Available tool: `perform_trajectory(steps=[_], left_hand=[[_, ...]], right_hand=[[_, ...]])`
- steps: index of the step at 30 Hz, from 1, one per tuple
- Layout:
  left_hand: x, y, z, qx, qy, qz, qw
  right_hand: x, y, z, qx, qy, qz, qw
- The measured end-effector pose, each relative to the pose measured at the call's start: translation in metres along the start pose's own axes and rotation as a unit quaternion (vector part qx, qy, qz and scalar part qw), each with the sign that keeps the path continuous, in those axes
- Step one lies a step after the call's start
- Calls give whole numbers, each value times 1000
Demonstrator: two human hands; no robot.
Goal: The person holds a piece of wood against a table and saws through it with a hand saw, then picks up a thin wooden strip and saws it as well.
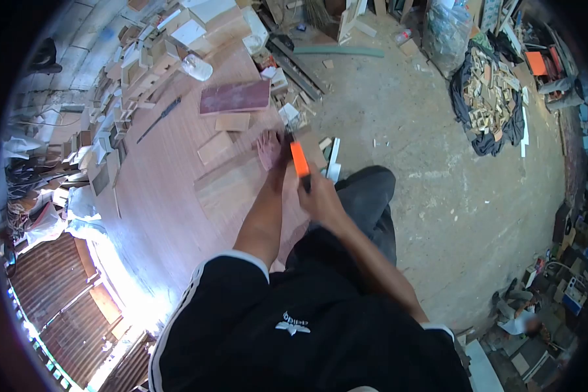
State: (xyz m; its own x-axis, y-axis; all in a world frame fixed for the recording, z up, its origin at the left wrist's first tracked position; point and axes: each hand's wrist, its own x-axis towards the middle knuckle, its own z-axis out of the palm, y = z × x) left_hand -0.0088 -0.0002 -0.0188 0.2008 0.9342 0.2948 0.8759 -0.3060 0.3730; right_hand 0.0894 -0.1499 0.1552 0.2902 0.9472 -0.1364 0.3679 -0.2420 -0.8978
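Observation:
My right hand [320,198] is closed around the black grip of an orange-and-black handled tool [299,159]. Its narrow dark end points away from me, close beside my left hand [269,150]. That hand lies with its fingers stretched out at the right side of the wooden work surface [163,196], holding nothing. Just beyond the fingers are a small light wood block [232,122] and a dark reddish board [235,97]. A second light piece [214,148] lies left of the hand, and a wide pale board [232,183] lies beside my left forearm.
Wooden box-like pieces [151,68] are stacked along the far left, near a clear jar [196,67] and a long dark tool [159,120]. On the concrete floor, wood scraps [490,91] lie on dark cloth near a filled plastic bag [447,36]. Another person [519,320] is low at right.

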Motion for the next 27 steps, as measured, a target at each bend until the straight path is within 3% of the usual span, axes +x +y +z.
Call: perform_trajectory(steps=[1,2,4,13,16,27], left_hand=[[10,-2,6,-2,5,2,1000],[3,-6,8,0,20,17,1000],[1,-5,10,-8,46,21,999],[3,0,2,-2,37,14,999],[3,-3,3,-2,32,17,999],[-2,-12,7,-12,59,20,998]], right_hand=[[-21,-32,-24,32,-15,-14,999],[-44,-62,-46,31,-60,61,996],[-97,-93,-84,53,-102,100,988],[-111,-117,-115,67,-184,133,972],[-114,-111,-109,103,-149,93,979],[-115,-113,-109,90,-137,86,983]])
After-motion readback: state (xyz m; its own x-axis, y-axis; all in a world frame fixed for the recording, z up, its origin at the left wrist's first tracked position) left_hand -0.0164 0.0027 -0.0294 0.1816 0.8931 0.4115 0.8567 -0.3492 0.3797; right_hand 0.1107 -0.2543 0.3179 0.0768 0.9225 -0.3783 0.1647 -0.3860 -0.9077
